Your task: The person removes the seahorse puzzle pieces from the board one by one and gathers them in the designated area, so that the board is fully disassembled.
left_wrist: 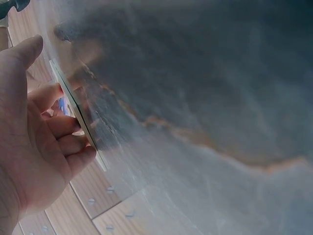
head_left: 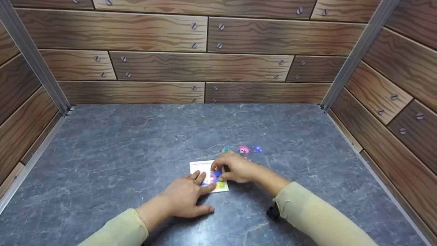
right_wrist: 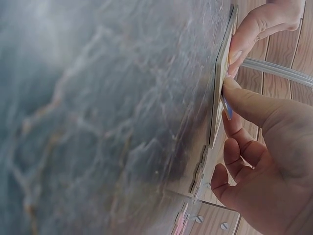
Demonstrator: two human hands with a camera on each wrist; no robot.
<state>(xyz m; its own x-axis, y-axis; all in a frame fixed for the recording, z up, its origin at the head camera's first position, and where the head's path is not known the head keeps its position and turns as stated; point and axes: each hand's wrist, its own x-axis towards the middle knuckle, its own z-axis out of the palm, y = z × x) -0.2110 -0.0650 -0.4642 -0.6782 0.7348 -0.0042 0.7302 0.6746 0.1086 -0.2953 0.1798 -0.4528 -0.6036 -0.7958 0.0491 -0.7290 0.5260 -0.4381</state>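
Observation:
A small white-framed puzzle board (head_left: 196, 165) lies on the tabletop, with yellow-green and pink-purple pieces along its near part. My left hand (head_left: 183, 196) rests on the board's left and near side, its fingers stretched over the pieces and its thumb held away over the table. On the board's right part, my right hand (head_left: 239, 168) pinches a blue-purple jigsaw piece (head_left: 216, 174) between thumb and fingers. In the right wrist view that jigsaw piece (right_wrist: 227, 108) stands tilted against the board's surface. The fingers partly cover the picture.
Beyond the board lie loose jigsaw pieces: a green-blue one (head_left: 227, 148) partly behind the right hand, a pink one (head_left: 244, 149) and a purple-blue one (head_left: 257, 148). Wood-patterned walls (head_left: 164, 66) enclose the grey marbled table (head_left: 129, 143) at the back and sides.

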